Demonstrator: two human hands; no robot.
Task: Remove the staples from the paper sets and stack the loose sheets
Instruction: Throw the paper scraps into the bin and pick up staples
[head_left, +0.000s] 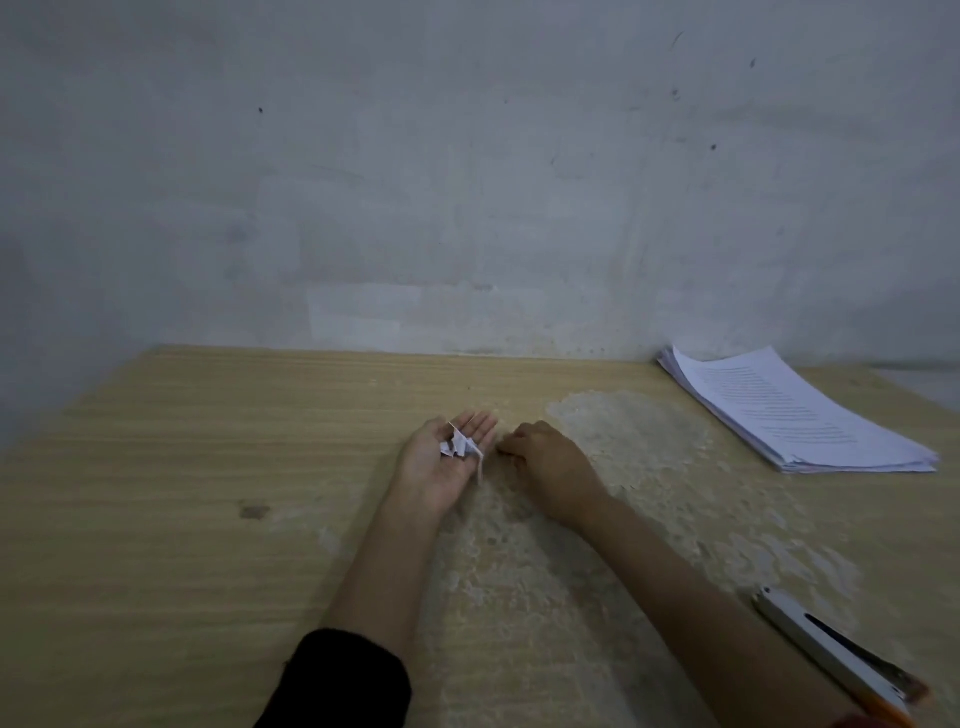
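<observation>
Worktop (156, 467) of pale wood grain fills the lower half of the view, with a dark blotch (254, 512) on its left part and a grey wall (467, 182) behind. A black sleeve (343, 680) enters at the bottom edge, its cuff partly cut off.

The left hand (444, 465) lies palm up near the middle of the worktop, fingers straight and spread only a little. Small torn paper scraps (460, 447) rest loose on its palm, one strip hanging over the edge; any staple among them is too small to make out.

Just beside it, the right hand (545, 462) is knuckles up with its fingers curled down toward the surface. The fingertips (506, 449) are hidden under the knuckles, so I cannot tell whether they pinch anything.

Both hands sit on a worn, rough patch (639, 441) that runs toward the right.

At the far right, against the wall, lies the stack of loose sheets (795, 415). It is slightly fanned, and the print is too blurred to read.

A long white tool (831, 652) with a black slot lies at the bottom right corner, its orange end cut off by the frame.
</observation>
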